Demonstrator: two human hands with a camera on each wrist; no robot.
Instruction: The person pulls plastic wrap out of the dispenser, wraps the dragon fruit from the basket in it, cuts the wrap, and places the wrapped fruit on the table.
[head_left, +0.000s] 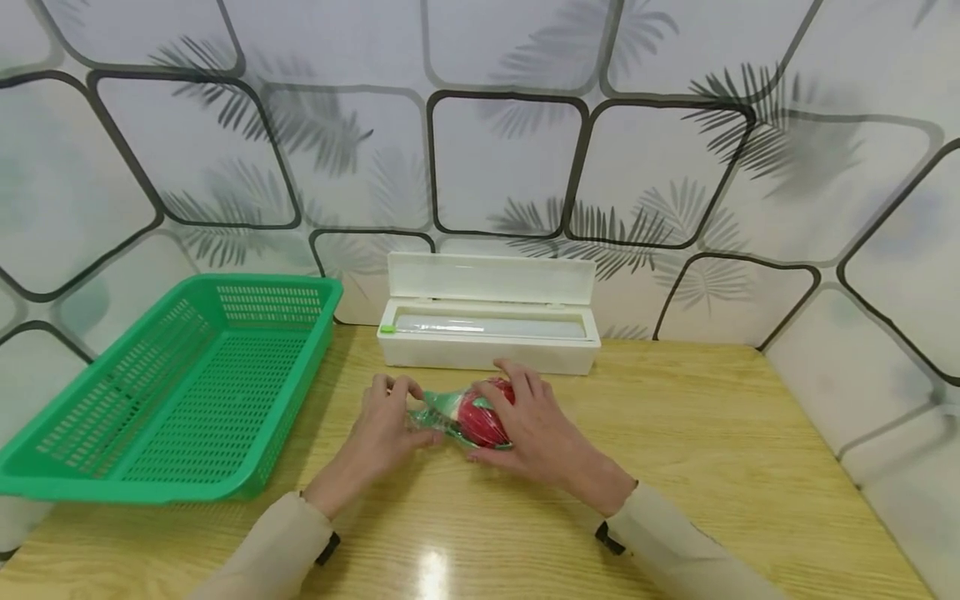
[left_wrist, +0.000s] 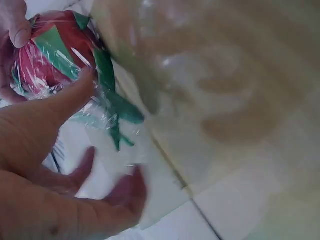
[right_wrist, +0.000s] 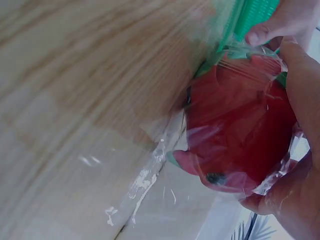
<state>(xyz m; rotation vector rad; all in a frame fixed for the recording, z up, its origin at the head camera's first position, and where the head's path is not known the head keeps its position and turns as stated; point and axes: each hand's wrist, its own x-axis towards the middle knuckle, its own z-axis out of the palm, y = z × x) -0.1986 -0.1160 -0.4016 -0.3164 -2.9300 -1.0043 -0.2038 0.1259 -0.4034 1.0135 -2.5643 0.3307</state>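
Note:
A red dragon fruit (head_left: 482, 423) with green scale tips is covered in clear cling film (right_wrist: 145, 182) just above the wooden table. My right hand (head_left: 542, 425) grips it from the right, thumb and fingers spread round its sides. At the fruit's left end my left hand (head_left: 384, 423) is held by the green tips, thumb below and fingers above with a gap between them. In the left wrist view the thumb (left_wrist: 75, 97) overlaps the filmed fruit, while the other fingers are bent and apart from it. A loose sheet of film trails from the fruit in the right wrist view.
Behind the hands stands a white cling film dispenser (head_left: 491, 357), its lid (head_left: 491, 277) raised and a film roll (head_left: 487, 326) inside. A green plastic basket (head_left: 258, 467) sits on the left of the wooden table (head_left: 712, 450). Patterned walls (head_left: 510, 167) border the table.

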